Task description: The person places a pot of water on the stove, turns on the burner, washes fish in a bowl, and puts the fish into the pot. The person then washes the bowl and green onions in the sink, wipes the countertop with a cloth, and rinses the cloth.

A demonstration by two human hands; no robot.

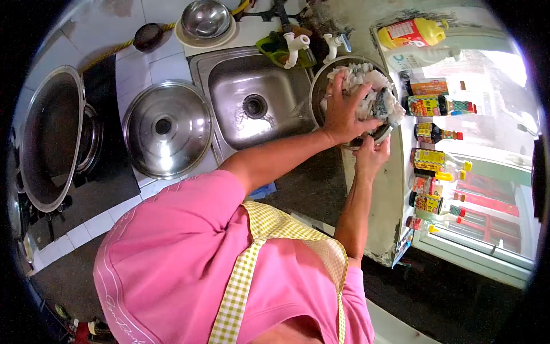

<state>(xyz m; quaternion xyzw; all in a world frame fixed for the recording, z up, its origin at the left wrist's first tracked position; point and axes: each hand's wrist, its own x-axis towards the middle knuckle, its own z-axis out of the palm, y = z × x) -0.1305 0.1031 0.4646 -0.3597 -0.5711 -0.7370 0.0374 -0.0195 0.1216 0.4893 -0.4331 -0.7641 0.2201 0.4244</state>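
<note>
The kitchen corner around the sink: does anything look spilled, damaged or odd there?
Yes: the pale wall by the white taps is marked with dark blotches, so it looks stained or worn. Nothing clearly stands out about the metal sink itself.

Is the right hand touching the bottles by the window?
Apart: the head view shows a strip of pale surface between the right hand and the bottles.
</note>
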